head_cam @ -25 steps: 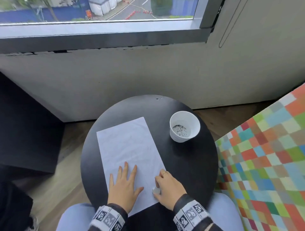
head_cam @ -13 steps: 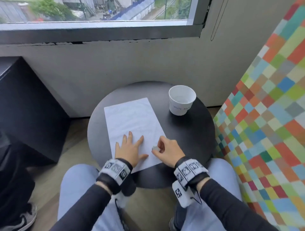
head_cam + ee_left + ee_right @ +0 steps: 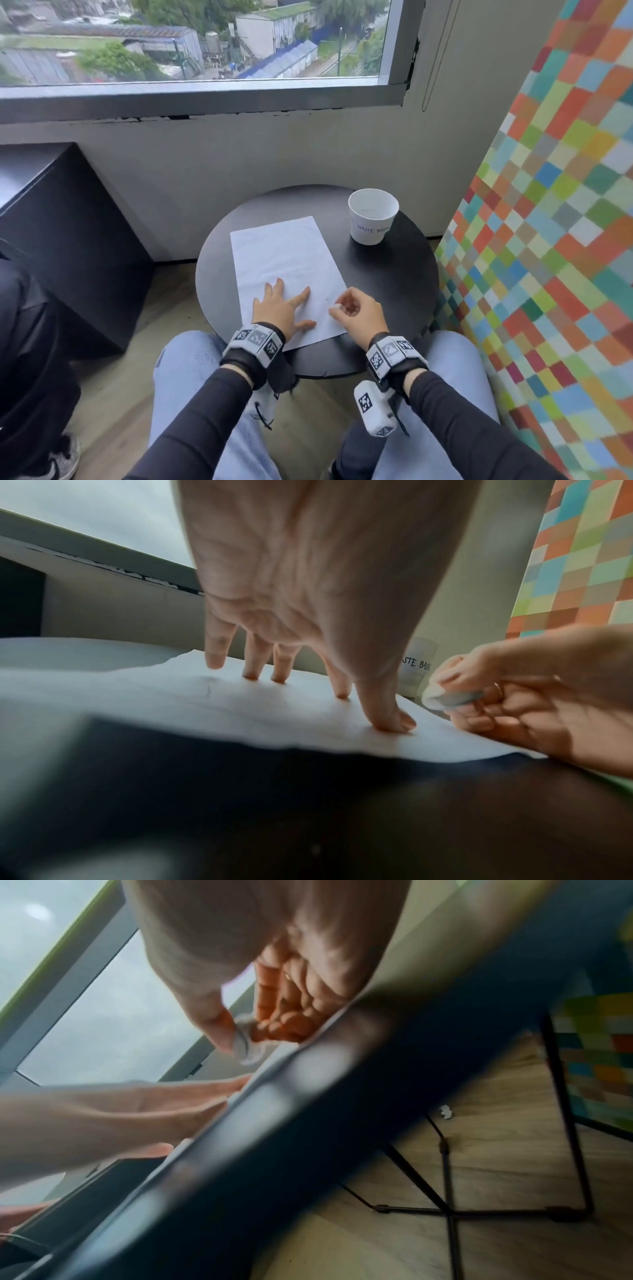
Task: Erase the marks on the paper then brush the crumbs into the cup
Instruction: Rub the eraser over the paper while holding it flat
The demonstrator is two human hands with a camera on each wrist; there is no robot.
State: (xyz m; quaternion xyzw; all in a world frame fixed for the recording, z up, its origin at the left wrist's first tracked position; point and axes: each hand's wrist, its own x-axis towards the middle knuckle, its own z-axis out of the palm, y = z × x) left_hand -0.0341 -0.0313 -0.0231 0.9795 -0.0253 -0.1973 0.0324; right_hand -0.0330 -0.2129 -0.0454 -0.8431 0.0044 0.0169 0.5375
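I see the left hand (image 3: pixel 281 312) lying flat on the near part of the paper (image 3: pixel 284 260), fingers straight and spread, pressing the sheet on the round black table (image 3: pixel 394 277). The right hand (image 3: pixel 359 313) rests at the right edge of the paper, its thumb and curled fingers pinching a small white eraser (image 3: pixel 441 696) just above the sheet. The white cup (image 3: pixel 372 216) stands upright on the far right of the table, well apart from both hands.
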